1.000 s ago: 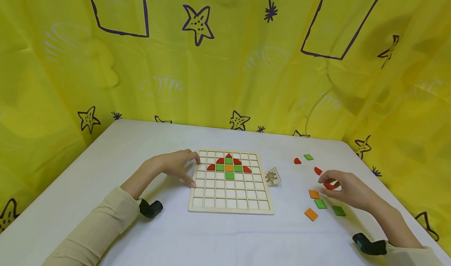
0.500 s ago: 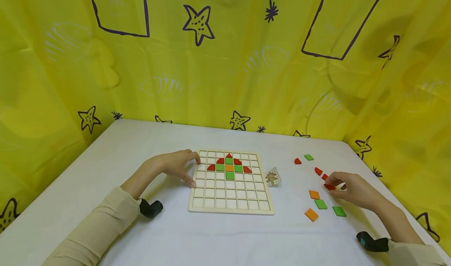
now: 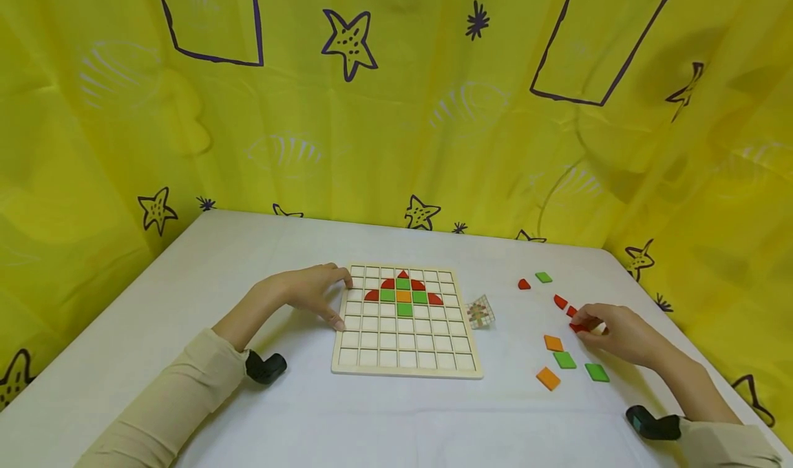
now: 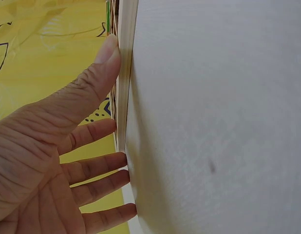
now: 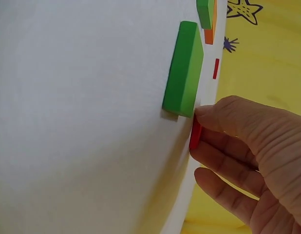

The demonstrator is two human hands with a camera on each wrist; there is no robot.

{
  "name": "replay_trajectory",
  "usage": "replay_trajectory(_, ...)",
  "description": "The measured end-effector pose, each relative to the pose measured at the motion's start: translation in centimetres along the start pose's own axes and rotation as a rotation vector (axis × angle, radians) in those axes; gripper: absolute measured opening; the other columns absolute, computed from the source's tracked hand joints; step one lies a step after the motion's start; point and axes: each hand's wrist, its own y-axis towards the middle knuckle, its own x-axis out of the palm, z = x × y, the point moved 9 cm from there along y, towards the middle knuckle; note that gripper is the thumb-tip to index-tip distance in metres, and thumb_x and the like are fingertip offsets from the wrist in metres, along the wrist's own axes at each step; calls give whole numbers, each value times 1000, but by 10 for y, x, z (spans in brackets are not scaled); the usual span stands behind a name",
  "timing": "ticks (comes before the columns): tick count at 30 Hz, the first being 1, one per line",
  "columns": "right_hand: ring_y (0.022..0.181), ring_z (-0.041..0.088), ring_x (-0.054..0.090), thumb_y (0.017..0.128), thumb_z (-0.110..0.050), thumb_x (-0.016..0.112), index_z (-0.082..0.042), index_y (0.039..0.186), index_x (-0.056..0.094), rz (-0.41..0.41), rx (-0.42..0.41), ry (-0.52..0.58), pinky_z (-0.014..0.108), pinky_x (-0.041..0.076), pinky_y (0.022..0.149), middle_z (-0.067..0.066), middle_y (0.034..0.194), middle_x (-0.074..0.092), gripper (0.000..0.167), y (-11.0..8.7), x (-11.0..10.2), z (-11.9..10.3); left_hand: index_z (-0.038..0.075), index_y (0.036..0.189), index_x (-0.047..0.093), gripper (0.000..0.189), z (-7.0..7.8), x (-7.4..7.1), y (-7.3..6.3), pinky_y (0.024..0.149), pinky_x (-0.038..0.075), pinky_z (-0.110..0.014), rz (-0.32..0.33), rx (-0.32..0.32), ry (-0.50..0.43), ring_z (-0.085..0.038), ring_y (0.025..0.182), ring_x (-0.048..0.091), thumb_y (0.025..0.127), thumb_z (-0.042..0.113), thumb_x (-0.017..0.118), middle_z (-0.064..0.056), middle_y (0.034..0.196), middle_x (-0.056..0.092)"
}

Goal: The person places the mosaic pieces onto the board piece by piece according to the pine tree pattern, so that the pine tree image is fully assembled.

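A wooden grid board [image 3: 405,359] lies on the table, with red, green and one orange piece set in its upper cells. My left hand [image 3: 310,292] rests at the board's left side, thumb and fingertips touching the edge; the left wrist view shows its fingers [image 4: 99,165] nearly straight along the frame. At the right, my right hand [image 3: 622,334] pinches a red tile [image 5: 195,132] between thumb and fingers, low over the cloth. Part of that tile is hidden by the fingers. Close by lie two more red pieces [image 3: 560,302] and a green square [image 5: 183,70].
Two orange squares [image 3: 548,378] and another green square [image 3: 564,360] lie left of my right hand. Farther back are a red piece [image 3: 524,284] and a green square [image 3: 543,277]. A small patterned card [image 3: 480,312] touches the board's right side. Yellow curtain [image 3: 396,110] surrounds the table.
My right hand has shifted slightly right and nearer, uncovering a red piece beside it, and its fingers now cover more of the pinched red tile. The left hand and board stay put.
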Motion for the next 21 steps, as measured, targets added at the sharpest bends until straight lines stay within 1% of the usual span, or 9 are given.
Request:
replay_trajectory(4, 80, 3, 57, 85, -7, 80, -10, 97, 71, -5, 9, 5, 27, 53, 70, -7, 92, 70, 15, 0, 1, 0, 11, 132, 54, 72, 0, 1, 0, 112, 41, -53, -3, -3, -8, -33, 129, 51, 77, 42, 90, -18, 140, 52)
replay_trajectory(11, 80, 1, 57, 85, -7, 80, -11, 96, 71, 5, -2, 18, 26, 53, 70, -8, 91, 69, 15, 0, 2, -5, 11, 132, 54, 72, -1, 1, 0, 111, 41, -53, 0, -2, -11, -32, 128, 52, 77, 42, 90, -17, 139, 53)
replay_trajectory(21, 81, 1, 57, 85, -7, 81, -11, 97, 71, 5, 5, 28, 26, 53, 70, -8, 92, 69, 16, 2, 2, -5, 11, 132, 54, 72, -1, 0, 0, 111, 41, -52, -1, -3, -1, -31, 127, 52, 78, 42, 89, -17, 140, 52)
